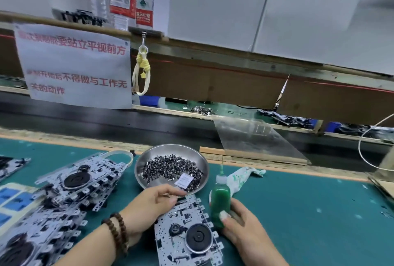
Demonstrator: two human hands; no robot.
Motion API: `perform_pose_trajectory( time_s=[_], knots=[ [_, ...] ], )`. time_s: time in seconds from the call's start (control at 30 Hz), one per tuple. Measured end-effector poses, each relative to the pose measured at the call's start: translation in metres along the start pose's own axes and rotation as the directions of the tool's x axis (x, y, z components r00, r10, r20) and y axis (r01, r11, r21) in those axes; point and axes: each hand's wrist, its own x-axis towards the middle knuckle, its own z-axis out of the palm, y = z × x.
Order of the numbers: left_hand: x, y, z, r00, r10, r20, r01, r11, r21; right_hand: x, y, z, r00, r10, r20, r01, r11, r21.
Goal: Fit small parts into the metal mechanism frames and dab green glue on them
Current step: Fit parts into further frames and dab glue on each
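Note:
A metal mechanism frame [187, 231] with a round black wheel lies flat on the green mat at the bottom centre. My left hand [149, 204] is at the frame's upper left corner and pinches a thin pair of tweezers [170, 195] at the near rim of the bowl. My right hand [241, 223] grips a small green glue bottle [220, 199] upright, just right of the frame, nozzle pointing up. A steel bowl [140, 165] behind the frame holds several small dark parts and a white sachet.
Piles of mechanism frames [81, 182] cover the mat at left. A crumpled white-green rag [241, 177] lies right of the bowl. A clear plastic sheet [255, 137] leans over the black conveyor belt. A white cable [362, 152] loops at right.

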Motion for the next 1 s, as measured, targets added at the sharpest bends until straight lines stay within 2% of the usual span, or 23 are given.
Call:
perform_pose_trajectory(
  time_s=[0.1,0.17,0.3,0.4,0.47,0.53,0.57,0.63,0.7,0.8,0.9,1.0],
  knots=[
    [-0.003,0.009,-0.004,0.999,0.017,-0.027,-0.016,0.999,0.037,-0.001,0.004,-0.001,0.989,-0.135,-0.055,0.103,0.916,-0.388],
    [-0.005,0.015,-0.006,0.999,0.028,-0.038,-0.027,0.999,0.027,-0.001,0.008,-0.001,0.987,-0.157,-0.033,0.114,0.829,-0.548],
    [-0.008,0.030,-0.009,0.997,0.041,-0.061,-0.043,0.999,-0.028,-0.001,0.009,-0.002,0.985,-0.172,-0.032,0.114,0.769,-0.629],
    [-0.012,0.053,-0.010,0.999,0.044,0.001,-0.043,0.969,-0.244,-0.008,-0.001,-0.007,0.993,-0.113,-0.024,0.073,0.778,-0.624],
    [-0.012,0.073,-0.010,0.995,0.086,0.041,-0.072,0.959,-0.275,-0.019,-0.017,-0.018,0.976,-0.169,-0.140,0.073,0.851,-0.521],
    [-0.007,0.094,-0.007,0.990,0.133,0.056,-0.116,0.964,-0.241,-0.037,-0.036,-0.026,0.963,-0.153,-0.223,0.090,0.959,-0.269],
    [-0.001,0.105,-0.004,0.986,0.161,0.051,-0.147,0.967,-0.209,-0.043,-0.049,-0.022,0.975,-0.087,-0.206,0.073,0.994,-0.075],
    [0.014,0.124,0.006,0.976,0.215,0.032,-0.210,0.971,-0.112,-0.053,-0.072,-0.013,0.999,0.022,-0.035,-0.014,0.980,0.197],
    [0.031,0.138,0.018,0.969,0.247,0.018,-0.247,0.969,-0.007,-0.057,-0.089,-0.006,0.998,0.054,0.029,-0.059,0.973,0.225],
    [0.055,0.147,0.028,0.962,0.273,0.013,-0.272,0.951,0.147,-0.048,-0.101,-0.008,1.000,-0.027,-0.006,0.028,0.978,0.205],
    [0.071,0.152,0.032,0.963,0.269,0.004,-0.262,0.937,0.230,-0.038,-0.103,-0.014,1.000,-0.016,-0.021,0.020,0.972,0.235],
    [0.078,0.153,0.032,0.949,0.313,-0.050,-0.250,0.837,0.486,-0.031,-0.102,-0.020,1.000,0.003,-0.029,0.007,0.941,0.338]
  ],
)
